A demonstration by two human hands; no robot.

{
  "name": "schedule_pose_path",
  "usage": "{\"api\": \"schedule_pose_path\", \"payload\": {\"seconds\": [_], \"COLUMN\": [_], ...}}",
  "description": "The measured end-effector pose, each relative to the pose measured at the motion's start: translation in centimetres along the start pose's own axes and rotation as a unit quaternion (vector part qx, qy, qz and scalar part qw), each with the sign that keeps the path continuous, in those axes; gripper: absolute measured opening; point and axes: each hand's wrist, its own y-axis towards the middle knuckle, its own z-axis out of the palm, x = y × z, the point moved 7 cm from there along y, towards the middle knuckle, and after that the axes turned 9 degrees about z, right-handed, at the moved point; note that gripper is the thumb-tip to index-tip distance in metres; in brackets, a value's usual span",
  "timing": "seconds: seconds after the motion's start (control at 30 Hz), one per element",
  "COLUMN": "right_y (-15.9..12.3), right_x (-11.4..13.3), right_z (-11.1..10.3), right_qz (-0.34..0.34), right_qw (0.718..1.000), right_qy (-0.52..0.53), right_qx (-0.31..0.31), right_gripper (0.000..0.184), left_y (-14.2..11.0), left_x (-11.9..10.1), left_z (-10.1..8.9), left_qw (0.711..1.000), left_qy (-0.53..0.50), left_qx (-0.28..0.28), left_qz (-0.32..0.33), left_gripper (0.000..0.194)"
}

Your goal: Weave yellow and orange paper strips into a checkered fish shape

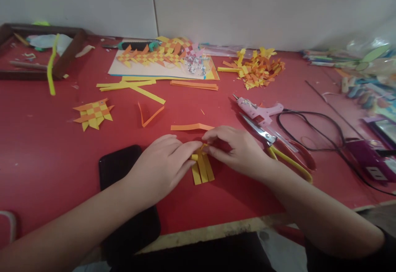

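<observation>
Both my hands meet at the middle of the red table (46,148) over a small bundle of yellow paper strips (202,170). My left hand (165,162) lies on the left side of the strips with its fingers pressed down on them. My right hand (236,148) pinches the upper end of the strips with curled fingers. The strips' lower ends stick out toward me from between the hands. An orange strip (191,127) lies flat just beyond my fingers.
A black phone (119,167) lies under my left forearm. Yellow-handled scissors (278,148) and a pink glue gun (260,110) with black cord sit right of my right hand. A woven yellow-orange square (93,114), loose strips, scraps and a wooden tray (69,53) lie farther back.
</observation>
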Motion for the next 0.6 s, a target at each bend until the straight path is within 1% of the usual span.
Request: {"api": "schedule_pose_path", "payload": {"seconds": [0.03, 0.1, 0.13, 0.23, 0.33, 0.4, 0.47, 0.53, 0.6], "right_y": [0.0, -0.1, -0.2, -0.5, -0.8, -0.8, -0.8, -0.8, -0.7], "right_x": [0.0, -0.1, -0.1, -0.2, -0.2, 0.2, 0.7, 1.1, 1.0], "right_z": [0.0, -0.1, 0.0, 0.1, 0.0, -0.1, -0.2, -0.1, 0.0], "right_qz": [0.005, 0.021, 0.031, 0.067, 0.090, 0.071, 0.032, -0.006, -0.025], "right_qw": [1.000, 1.000, 0.999, 0.997, 0.992, 0.992, 0.993, 0.995, 0.995], "right_qy": [-0.004, -0.008, -0.001, 0.045, 0.081, 0.091, 0.077, 0.046, 0.024], "right_qx": [-0.008, -0.016, -0.015, 0.003, 0.031, 0.057, 0.079, 0.091, 0.094], "right_gripper": [0.007, 0.015, 0.016, 0.010, 0.018, 0.026, 0.034, 0.034, 0.029], "left_y": [0.0, 0.0, 0.0, 0.0, 0.0, 0.0, -0.1, -0.2, -0.4], "left_x": [0.0, 0.0, 0.0, 0.2, 0.2, 0.2, 0.2, 0.3, 0.3], "left_z": [0.0, -0.1, -0.1, -0.1, -0.2, -0.2, -0.1, 0.0, 0.0], "left_qw": [1.000, 1.000, 1.000, 1.000, 1.000, 1.000, 1.000, 1.000, 1.000], "left_qy": [0.007, 0.018, 0.021, 0.021, 0.021, 0.020, 0.014, 0.007, 0.001], "left_qx": [-0.003, -0.007, -0.005, 0.003, -0.006, -0.009, -0.005, 0.000, 0.001], "left_qz": [0.003, 0.007, 0.006, -0.001, 0.001, 0.003, -0.001, -0.008, -0.012], "left_gripper": [0.027, 0.027, 0.027, 0.028, 0.029, 0.028, 0.028, 0.028, 0.029]}}
